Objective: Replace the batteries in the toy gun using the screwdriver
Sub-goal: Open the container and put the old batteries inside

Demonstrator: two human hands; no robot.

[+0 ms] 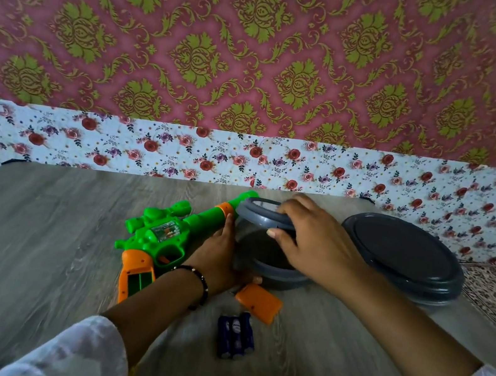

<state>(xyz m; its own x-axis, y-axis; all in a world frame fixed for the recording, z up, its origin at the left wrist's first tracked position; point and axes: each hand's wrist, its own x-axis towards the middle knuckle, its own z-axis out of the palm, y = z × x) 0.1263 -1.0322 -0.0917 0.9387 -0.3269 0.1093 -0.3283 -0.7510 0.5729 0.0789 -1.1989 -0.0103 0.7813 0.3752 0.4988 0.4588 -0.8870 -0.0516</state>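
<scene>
Toy gun (165, 236) lies on the surface (30, 249) near its middle, barrel toward the far edge, orange grip toward the near edge with the battery bay open and looking empty. Orange cover (258, 302) lies loose just right of the grip; three batteries (235, 335) sit bunched just nearer the front edge. Left hand (218, 255) presses flat, fingers straight, against the side of the small grey container (264, 257). Right hand (313, 242) grips its lid (263, 213), fingers curled over the rim. Bigger lidded container (403, 258) sits at the right edge. Screwdriver not in view.

Risks: lid pops suddenly, container tips or slides into the barrel; either forearm sweeps the batteries or cover, and the batteries roll off the front edge.
</scene>
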